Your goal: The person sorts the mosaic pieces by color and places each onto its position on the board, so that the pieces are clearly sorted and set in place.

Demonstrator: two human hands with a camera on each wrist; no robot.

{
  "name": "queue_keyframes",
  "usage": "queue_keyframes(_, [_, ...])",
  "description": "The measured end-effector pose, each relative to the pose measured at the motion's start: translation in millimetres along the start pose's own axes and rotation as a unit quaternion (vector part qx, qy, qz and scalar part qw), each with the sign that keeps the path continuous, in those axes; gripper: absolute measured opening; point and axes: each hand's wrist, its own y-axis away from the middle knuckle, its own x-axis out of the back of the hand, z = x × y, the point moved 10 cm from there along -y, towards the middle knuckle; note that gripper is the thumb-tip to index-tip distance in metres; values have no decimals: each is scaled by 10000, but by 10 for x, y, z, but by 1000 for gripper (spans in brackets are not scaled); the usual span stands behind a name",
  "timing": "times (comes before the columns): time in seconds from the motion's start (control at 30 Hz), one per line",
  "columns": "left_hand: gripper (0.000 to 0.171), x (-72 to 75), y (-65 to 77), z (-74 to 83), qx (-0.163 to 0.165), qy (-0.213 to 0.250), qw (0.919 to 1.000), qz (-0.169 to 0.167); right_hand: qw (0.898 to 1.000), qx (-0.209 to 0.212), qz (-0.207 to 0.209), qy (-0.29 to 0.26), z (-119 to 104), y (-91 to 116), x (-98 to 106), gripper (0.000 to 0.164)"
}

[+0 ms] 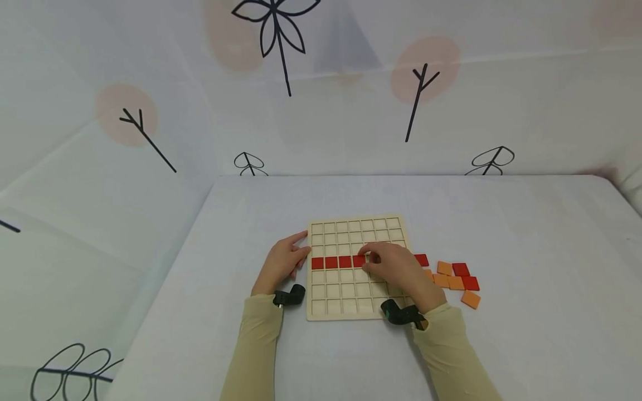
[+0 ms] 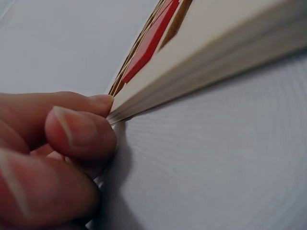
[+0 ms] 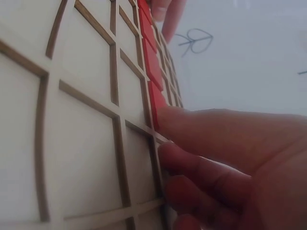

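Note:
A cream square grid board (image 1: 326,312) lies on the white table. Across its middle runs a row of red square tiles (image 1: 331,262), set in neighbouring cells from the left edge. My right hand (image 1: 396,270) reaches over the board and pinches the rightmost red tile (image 1: 358,261) of that row between thumb and fingers; in the right wrist view a fingertip covers the end of this tile (image 3: 154,103). Beside the board, the fingertips of my left hand (image 1: 285,260) touch its left edge. The left wrist view shows these fingertips (image 2: 101,103) against the board's side (image 2: 192,72).
To the right of the board lie loose orange tiles (image 1: 470,299) and red tiles (image 1: 460,269), some partly hidden behind my right hand. Each wrist carries a black camera (image 1: 290,295). A patterned cloth (image 1: 326,122) hangs behind the table.

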Motion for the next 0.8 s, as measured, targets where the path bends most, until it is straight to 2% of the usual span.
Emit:
queue_keyframes(0.43, [50, 2, -9, -23, 101, 43, 9999, 9, 9999, -56, -72, -103, 17, -1, 51, 23])
queue_keyframes(0.8, [49, 13, -12, -4, 77, -34, 10000, 16, 9997, -198, -28, -140, 140, 18, 154, 25])
